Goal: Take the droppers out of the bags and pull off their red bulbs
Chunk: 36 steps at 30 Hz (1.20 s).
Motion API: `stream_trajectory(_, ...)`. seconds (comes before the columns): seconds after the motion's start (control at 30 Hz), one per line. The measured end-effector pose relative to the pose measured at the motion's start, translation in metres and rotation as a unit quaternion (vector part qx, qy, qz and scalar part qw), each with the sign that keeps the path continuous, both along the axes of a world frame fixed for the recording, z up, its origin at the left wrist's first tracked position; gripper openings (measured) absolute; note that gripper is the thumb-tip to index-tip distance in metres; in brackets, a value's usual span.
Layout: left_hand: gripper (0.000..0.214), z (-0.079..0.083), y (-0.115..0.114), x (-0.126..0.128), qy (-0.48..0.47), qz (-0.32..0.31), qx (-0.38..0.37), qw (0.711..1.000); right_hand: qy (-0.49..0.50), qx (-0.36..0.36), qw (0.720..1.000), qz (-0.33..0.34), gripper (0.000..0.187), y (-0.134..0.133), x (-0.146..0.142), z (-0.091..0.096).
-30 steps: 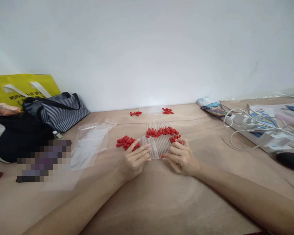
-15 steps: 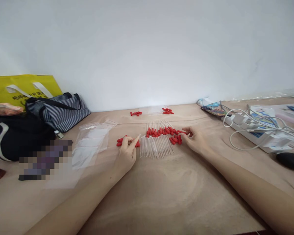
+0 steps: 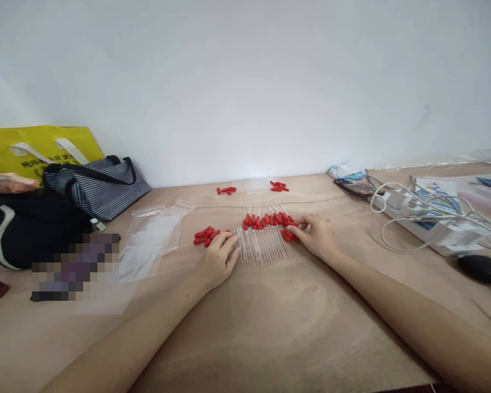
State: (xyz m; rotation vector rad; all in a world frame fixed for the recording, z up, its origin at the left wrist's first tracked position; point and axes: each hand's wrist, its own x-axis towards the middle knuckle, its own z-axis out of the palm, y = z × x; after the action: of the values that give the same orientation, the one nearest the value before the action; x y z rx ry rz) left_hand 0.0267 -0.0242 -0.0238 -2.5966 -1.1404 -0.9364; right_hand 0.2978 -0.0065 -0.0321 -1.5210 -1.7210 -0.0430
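Thin clear tubes (image 3: pixel 262 245) lie side by side in a row on the table. My left hand (image 3: pixel 219 262) rests over the row's left end, thumb and fingers apart, touching the nearest tubes. Just left of it is a small heap of red rubber bulbs (image 3: pixel 204 236). Behind the loose tubes lie droppers (image 3: pixel 265 219), clear tubes with red bulbs fitted, bulbs facing me. At the right end of these, my right hand (image 3: pixel 317 234) pinches a red-bulbed dropper, largely hidden by its fingers. More red bulbs (image 3: pixel 286 235) lie under that hand.
By the wall lie more tubes (image 3: pixel 258 185) with red bulbs on both sides. Clear plastic bags (image 3: pixel 147 240) lie at left, near a striped bag (image 3: pixel 102 185) and a black bag (image 3: pixel 20 229). A power strip (image 3: pixel 417 224) with tangled white cables and a black mouse (image 3: pixel 481 268) are at right.
My right hand has moved slightly left, bringing the red bulb against the dropper row. My left hand has turned from the red bulbs toward the tubes, its fingers now spread over them.
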Motion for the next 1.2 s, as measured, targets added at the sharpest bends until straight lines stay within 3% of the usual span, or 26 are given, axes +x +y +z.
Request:
stream_trajectory(0.17,0.022,0.002,-0.004,-0.002,-0.032,-0.004,-0.006,0.999,-0.023,-0.020,0.999,-0.024,0.040,0.001,-0.004,0.001)
stream_trajectory(0.47,0.006,0.019,-0.014,-0.014,-0.014,0.069,0.001,0.998,0.068,-0.107,0.990,-0.062,0.035,0.013,0.011,0.002)
stream_trajectory(0.7,0.013,0.014,-0.020,-0.014,0.050,0.119,-0.004,0.992,0.077,-0.275,0.955,-0.078,0.033,0.041,0.019,0.003)
stream_trajectory(0.93,0.016,0.009,-0.019,-0.006,0.071,0.160,-0.022,0.984,0.052,-0.328,0.941,-0.073,0.032,0.061,0.011,0.014)
stream_trajectory(1.07,0.018,0.011,-0.020,-0.002,0.069,0.159,-0.034,0.984,0.040,-0.347,0.934,-0.078,0.026,0.068,0.006,0.019)
stream_trajectory(1.2,0.021,0.014,-0.022,-0.001,0.030,0.115,-0.051,0.992,0.048,-0.365,0.927,-0.068,0.020,0.069,0.007,0.019)
